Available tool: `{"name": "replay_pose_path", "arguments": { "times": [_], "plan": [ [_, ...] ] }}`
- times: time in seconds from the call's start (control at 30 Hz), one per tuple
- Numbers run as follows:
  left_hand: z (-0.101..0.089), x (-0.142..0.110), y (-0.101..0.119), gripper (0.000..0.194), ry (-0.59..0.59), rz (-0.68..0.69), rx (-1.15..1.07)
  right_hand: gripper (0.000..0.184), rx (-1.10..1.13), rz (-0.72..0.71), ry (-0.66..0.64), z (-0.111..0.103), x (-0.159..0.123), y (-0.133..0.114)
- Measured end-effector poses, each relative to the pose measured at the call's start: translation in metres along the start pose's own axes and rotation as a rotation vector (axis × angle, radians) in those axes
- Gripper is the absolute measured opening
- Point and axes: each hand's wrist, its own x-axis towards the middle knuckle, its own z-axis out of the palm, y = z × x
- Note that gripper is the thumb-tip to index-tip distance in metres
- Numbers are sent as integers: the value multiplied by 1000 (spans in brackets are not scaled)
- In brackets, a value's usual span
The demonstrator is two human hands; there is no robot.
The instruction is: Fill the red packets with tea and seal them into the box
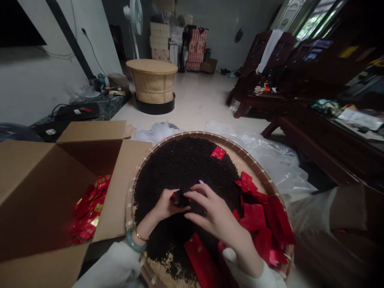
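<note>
My left hand (164, 206), with a green bangle and a gold bracelet at the wrist, is closed around a small red packet (174, 197). The packet's dark mouth faces right. Close beside that mouth is my right hand (211, 208), its fingers curved and apart; whether a few leaves lie between them is hard to see. Both hands are over a heap of dark loose tea leaves (168, 160) spread in a round woven bamboo tray (255, 162). Flat red packets (253, 216) are piled on the tray's right side. A longer red packet (201, 258) lies at the front, and a small one (218, 153) rests on the leaves.
An open cardboard box (36, 200) at left holds many filled red packets (90, 212). Clear plastic sheeting (264, 152) lies behind the tray. Farther back stand a round woven drum-shaped stand (153, 82) and a fan (136, 18). Dark wooden furniture (324, 140) lines the right.
</note>
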Motion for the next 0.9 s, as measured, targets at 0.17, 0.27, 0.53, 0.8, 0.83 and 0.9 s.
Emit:
{"name": "replay_pose_path", "arguments": {
  "times": [0.17, 0.27, 0.53, 0.8, 0.83, 0.9],
  "plan": [
    [0, -3, 4, 39, -87, -197, -176, 8, -117, 113, -155, 14, 19, 2],
    [0, -2, 8, 51, -164, -336, -363, 16, -29, 134, -153, 17, 24, 14],
    [2, 5, 7, 49, 93, -308, -389, 7, 395, 318, 182, 46, 26, 37],
    [2, 7, 13, 40, 201, -418, -659, 29, 854, 550, 262, 67, 26, 49],
    [1, 7, 14, 41, 198, -438, -692, 28, 858, 567, 266, 68, 25, 50],
    [1, 7, 14, 42, 181, -465, -733, 28, 866, 577, 289, 69, 25, 51]
  ]
}}
